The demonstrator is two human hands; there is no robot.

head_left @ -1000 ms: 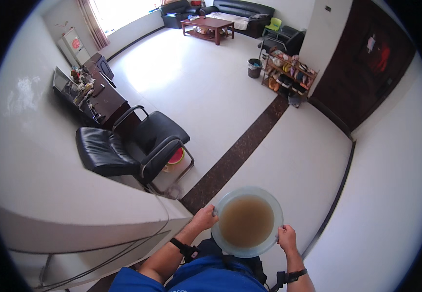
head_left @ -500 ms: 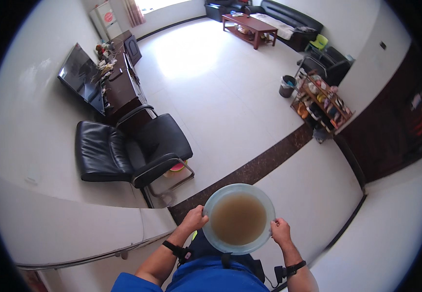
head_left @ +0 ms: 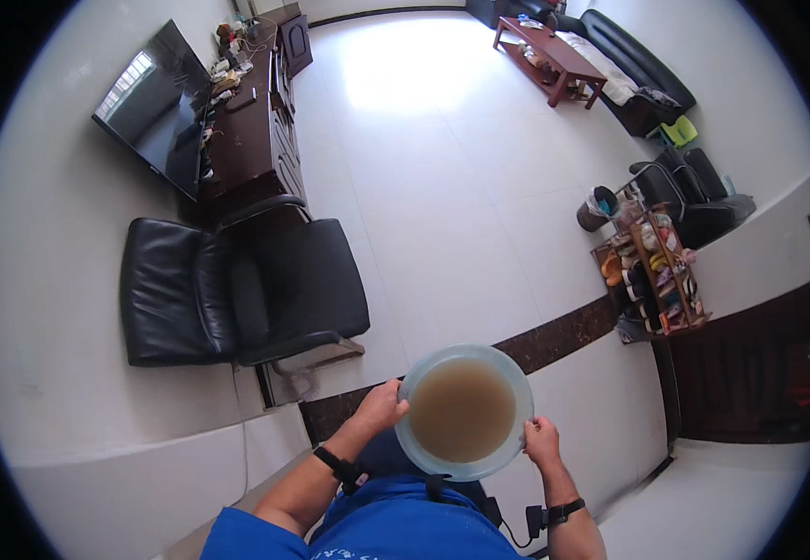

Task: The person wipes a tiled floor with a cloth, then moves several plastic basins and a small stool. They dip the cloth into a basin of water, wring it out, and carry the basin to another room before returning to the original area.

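In front of my waist I carry a pale blue-green basin (head_left: 411, 442) with murky brown water (head_left: 462, 411) in it. My left hand (head_left: 381, 407) is closed round the left side of its rim. On the opposite side of the rim, my right hand (head_left: 542, 441) grips with bent fingers. The basin looks about level, and the water stays inside the rim. The undersides of the basin and of my fingers are hidden. Both wrists wear black straps with small devices.
A black armchair (head_left: 300, 280) stands close on my left, before a dark cabinet (head_left: 241, 149) and a television (head_left: 157, 107). To the right are a shoe rack (head_left: 652, 271), a bin (head_left: 597, 207) and a dark door (head_left: 750, 373). A dark strip (head_left: 563, 333) crosses the pale floor.
I have moved forward and turned slightly left; the armchair, shoe rack and floor strip appear nearer. The basin stays between both hands in front of me.
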